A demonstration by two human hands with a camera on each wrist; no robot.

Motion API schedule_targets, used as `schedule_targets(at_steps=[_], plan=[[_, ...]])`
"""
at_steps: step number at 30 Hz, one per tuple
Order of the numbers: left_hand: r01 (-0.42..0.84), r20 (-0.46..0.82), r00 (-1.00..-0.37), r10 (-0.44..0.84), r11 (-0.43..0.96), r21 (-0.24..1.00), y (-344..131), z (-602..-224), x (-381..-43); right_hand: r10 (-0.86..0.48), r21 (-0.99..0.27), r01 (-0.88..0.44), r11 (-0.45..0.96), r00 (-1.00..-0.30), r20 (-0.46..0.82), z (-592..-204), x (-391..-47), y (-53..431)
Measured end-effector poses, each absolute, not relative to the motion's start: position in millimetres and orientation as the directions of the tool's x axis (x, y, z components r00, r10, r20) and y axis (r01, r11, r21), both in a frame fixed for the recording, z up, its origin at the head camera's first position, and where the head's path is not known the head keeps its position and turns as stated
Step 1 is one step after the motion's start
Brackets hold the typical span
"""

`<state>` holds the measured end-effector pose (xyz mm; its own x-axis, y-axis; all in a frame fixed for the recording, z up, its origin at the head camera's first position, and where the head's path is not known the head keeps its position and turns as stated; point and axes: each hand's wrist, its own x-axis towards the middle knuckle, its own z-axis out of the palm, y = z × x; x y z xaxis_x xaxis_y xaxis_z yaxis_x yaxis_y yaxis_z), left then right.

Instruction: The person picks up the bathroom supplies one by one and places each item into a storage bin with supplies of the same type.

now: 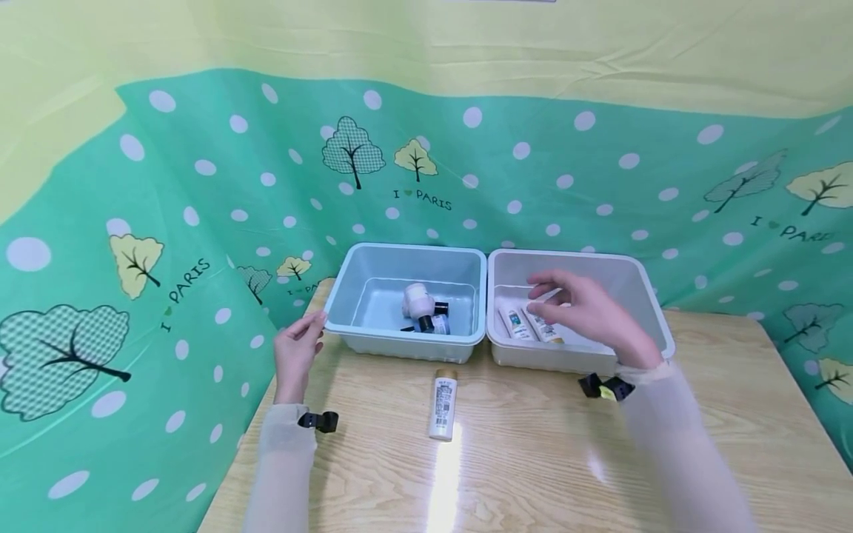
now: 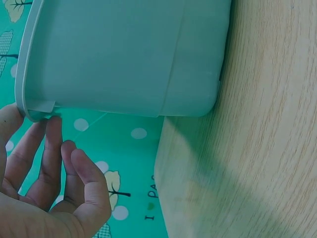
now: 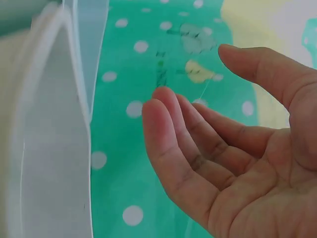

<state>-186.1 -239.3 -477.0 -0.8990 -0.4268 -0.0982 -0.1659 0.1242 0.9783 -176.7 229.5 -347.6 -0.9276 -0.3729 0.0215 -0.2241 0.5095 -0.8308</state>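
Note:
My left hand [image 1: 297,354] pinches the left front corner of a light blue plastic bin [image 1: 406,342]. In the left wrist view the thumb is on the outer side of the bin's rim [image 2: 26,64] and the fingertips [image 2: 53,124] are just under it. Inside the blue bin lie a pale lilac bottle [image 1: 418,300] and other small items with black caps. Over a light grey bin [image 1: 566,358] hovers my right hand [image 1: 580,307], fingers loosely bent and holding nothing. Two white tubes or bottles [image 1: 515,324] lie in the grey bin's left part, partly behind the hand.
On the wooden table [image 1: 373,444], in front of the bins, lies a white bottle with a gold cap [image 1: 443,406]. The two bins stand side by side against a green dotted curtain [image 1: 566,178], which also closes off the left side.

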Motion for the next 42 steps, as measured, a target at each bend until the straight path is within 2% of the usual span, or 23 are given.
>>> schedule_targets(at_steps=[5, 12, 21, 30, 42], plan=[[-0.161, -0.095, -0.898, -0.429, 0.120, 0.980, -238, -477, -186, -0.355, -0.798, -0.292, 0.527, -0.929, 0.105, -354, -147, 219], [-0.171, -0.109, -0.900, -0.423, 0.113, 0.979, -240, -476, -186, -0.364, -0.835, -0.347, 0.428, -0.911, 0.193, -383, -119, 204], [-0.168, -0.104, -0.896, -0.431, 0.113, 0.979, -241, -477, -187, -0.361, -0.882, -0.231, 0.410, -0.930, 0.076, -435, -101, 184], [-0.169, -0.109, -0.894, -0.434, 0.101, 0.981, -240, -478, -187, -0.325, -0.897, -0.099, 0.430, -0.944, -0.051, -490, -104, 158], [-0.161, -0.107, -0.894, -0.434, 0.089, 0.983, -239, -477, -186, -0.307, -0.917, 0.001, 0.398, -0.942, -0.134, -517, -109, 120]])
